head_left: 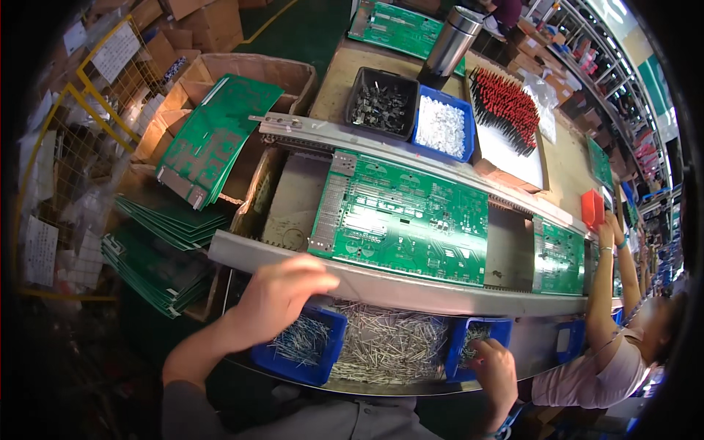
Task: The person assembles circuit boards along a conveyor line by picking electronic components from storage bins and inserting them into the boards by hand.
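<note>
A large green circuit board (411, 220) lies flat between the metal rails in front of me. My left hand (286, 293) hangs above the near rail by the board's lower left corner, its fingers pressed together; whatever they pinch is too small to make out. Below it stands a blue bin (297, 341) of small bluish leaded components. My right hand (496, 370) is at a second blue bin (480, 334) with small leaded parts, fingers curled in over its near side. What those fingertips hold, if anything, is hidden. Between the bins lies a heap of pale leaded components (392, 341).
Behind the far rail (411, 161) sit a black tray (381, 103), a blue tray of white parts (441, 123), a steel flask (451, 44) and a box of red-topped parts (506, 110). Boards (220, 136) are stacked left. A co-worker's arms (605, 271) reach over the line at right.
</note>
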